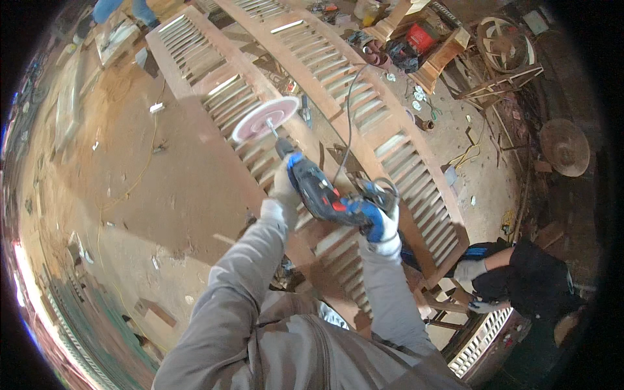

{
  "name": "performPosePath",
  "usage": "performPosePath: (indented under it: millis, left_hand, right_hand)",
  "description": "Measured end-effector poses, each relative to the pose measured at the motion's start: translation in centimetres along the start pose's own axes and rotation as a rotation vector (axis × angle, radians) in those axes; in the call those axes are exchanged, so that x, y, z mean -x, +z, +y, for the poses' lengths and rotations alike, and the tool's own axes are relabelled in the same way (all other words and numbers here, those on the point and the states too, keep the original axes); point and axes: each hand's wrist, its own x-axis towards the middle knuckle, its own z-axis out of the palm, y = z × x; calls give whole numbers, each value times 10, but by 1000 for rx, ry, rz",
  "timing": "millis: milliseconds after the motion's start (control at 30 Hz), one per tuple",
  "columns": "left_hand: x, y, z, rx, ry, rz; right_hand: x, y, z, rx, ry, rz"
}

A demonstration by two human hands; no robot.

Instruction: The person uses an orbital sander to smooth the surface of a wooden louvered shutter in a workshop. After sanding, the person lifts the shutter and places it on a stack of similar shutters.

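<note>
A power drill [316, 190], dark with blue and red parts, is in both of my gloved hands. My left hand [282, 188] wraps its front end behind the chuck. My right hand [383, 222], in a blue and white glove, grips the rear handle; whether a finger presses the trigger is hidden. A round, pale pink sanding disc [250, 125] sits on the drill's shaft. It is tilted over the slats of a louvered wooden panel [192, 87], and I cannot tell whether it touches them. Alongside on the right lies a second louvered panel [333, 107].
The drill's cord [350, 123] runs up across the second panel. At the lower right a co-worker [526, 279] in dark clothes has a gloved hand [469, 270] near that panel's end. Wooden pieces, a red container [420, 39] and a round basin [564, 148] stand farther right.
</note>
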Motion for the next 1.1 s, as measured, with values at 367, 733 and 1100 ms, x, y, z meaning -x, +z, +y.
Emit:
performPosePath:
  millis: [367, 733, 1100]
  left_hand:
    - [1, -22, -17, 276, -97, 37]
    - [6, -59, -11, 115, 28, -20]
    - [22, -32, -10, 3, 56, 146]
  right_hand:
    - [14, 31, -17, 143, 107, 44]
    - [16, 22, 8, 44, 101, -54]
    - [-6, -6, 6, -77, 132, -131]
